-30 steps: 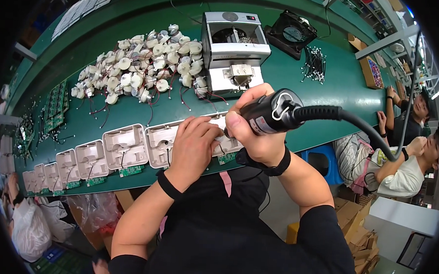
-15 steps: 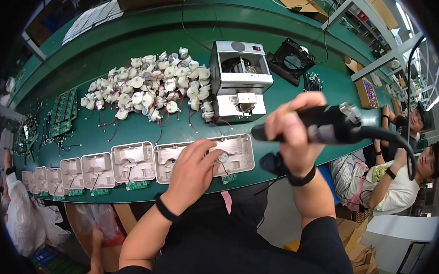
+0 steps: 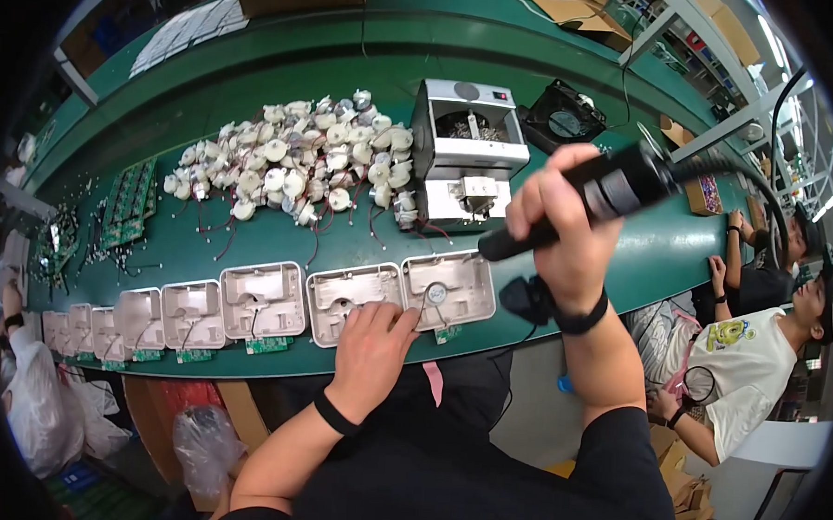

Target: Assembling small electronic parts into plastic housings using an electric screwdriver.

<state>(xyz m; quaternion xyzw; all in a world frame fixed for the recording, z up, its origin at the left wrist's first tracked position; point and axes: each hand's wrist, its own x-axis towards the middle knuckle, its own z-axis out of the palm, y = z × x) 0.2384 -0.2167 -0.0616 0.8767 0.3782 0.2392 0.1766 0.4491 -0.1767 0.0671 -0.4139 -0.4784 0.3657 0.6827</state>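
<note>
the right hand (image 3: 567,229) grips a black power driver (image 3: 615,190), its long axis slanting from upper right down to a tip by the upper-right corner of the rightmost pale case (image 3: 471,290), mid-frame. the left hand (image 3: 373,346) lies nearer, lower left, across the neighbouring case (image 3: 371,284)'s lower edge; whether it grips, i cannot tell. motors (image 3: 291,157) and a screw feeder (image 3: 472,153) stand above.

I watch from far away and see a plain black shirt (image 3: 471,490) with short sleeves (image 3: 624,455). The left hand (image 3: 374,342) and the right hand (image 3: 574,230) are bare. A black left band (image 3: 335,414) and right band (image 3: 583,316) go around the wrists. A dark lump (image 3: 524,300) sits just beside the right one, with a thin black wire (image 3: 527,335) under it. Dark cloth (image 3: 481,384) covers the lap.
</note>
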